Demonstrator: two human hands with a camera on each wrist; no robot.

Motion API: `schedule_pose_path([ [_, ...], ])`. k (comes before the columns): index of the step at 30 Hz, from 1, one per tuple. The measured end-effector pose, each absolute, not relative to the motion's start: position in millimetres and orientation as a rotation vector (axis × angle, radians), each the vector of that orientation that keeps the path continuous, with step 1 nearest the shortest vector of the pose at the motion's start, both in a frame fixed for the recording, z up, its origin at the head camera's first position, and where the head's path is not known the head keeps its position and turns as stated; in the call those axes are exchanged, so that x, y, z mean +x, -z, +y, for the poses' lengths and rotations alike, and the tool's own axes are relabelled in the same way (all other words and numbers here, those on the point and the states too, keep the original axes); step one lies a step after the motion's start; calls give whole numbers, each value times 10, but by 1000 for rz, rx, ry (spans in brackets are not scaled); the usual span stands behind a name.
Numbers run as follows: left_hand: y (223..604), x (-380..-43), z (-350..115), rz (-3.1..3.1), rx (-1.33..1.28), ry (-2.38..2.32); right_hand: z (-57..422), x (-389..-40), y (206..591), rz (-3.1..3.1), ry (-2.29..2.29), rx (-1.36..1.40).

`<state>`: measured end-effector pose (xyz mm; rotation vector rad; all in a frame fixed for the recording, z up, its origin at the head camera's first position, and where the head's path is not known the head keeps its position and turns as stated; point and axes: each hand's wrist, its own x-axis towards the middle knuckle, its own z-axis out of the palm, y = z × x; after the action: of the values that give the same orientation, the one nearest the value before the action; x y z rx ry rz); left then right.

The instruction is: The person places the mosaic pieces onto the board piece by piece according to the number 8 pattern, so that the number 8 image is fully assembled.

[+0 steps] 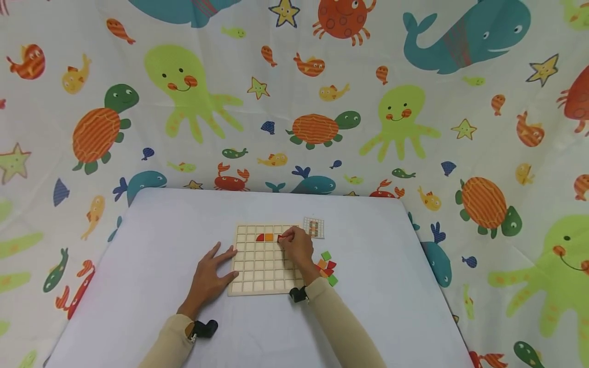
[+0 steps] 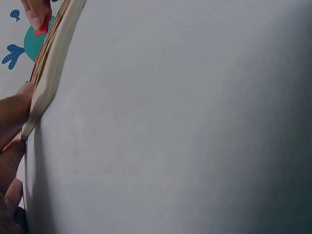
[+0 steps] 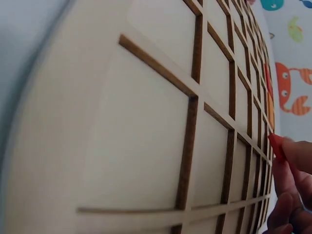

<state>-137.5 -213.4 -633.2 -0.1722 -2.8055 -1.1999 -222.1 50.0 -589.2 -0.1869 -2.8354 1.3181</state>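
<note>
A square wooden grid board lies on the white table. In its second row from the back sit a red quarter-round tile and an orange square tile. My right hand pinches a red tile between thumb and fingers, close over the board just right of the orange tile. The fingers hide part of that tile. My left hand rests by the board's left edge, fingers spread, with fingertips and thumb right at the rim.
Right of the board lies a loose pile of green, orange and red tiles. A small printed pattern card lies at the board's back right corner. Behind the table hangs a curtain with sea animals. Both wrists wear black cameras.
</note>
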Motion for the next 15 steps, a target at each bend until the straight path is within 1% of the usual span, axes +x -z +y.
schedule_pose_path([
  [8,6378,-1386,-2135,-2817,-166,1190,411,-2310,5940,-2883,-1190,-172],
  [15,6356,-1373,-2127,-2824,-163,1190,394,-2293,5929,-2889,-1165,-119],
])
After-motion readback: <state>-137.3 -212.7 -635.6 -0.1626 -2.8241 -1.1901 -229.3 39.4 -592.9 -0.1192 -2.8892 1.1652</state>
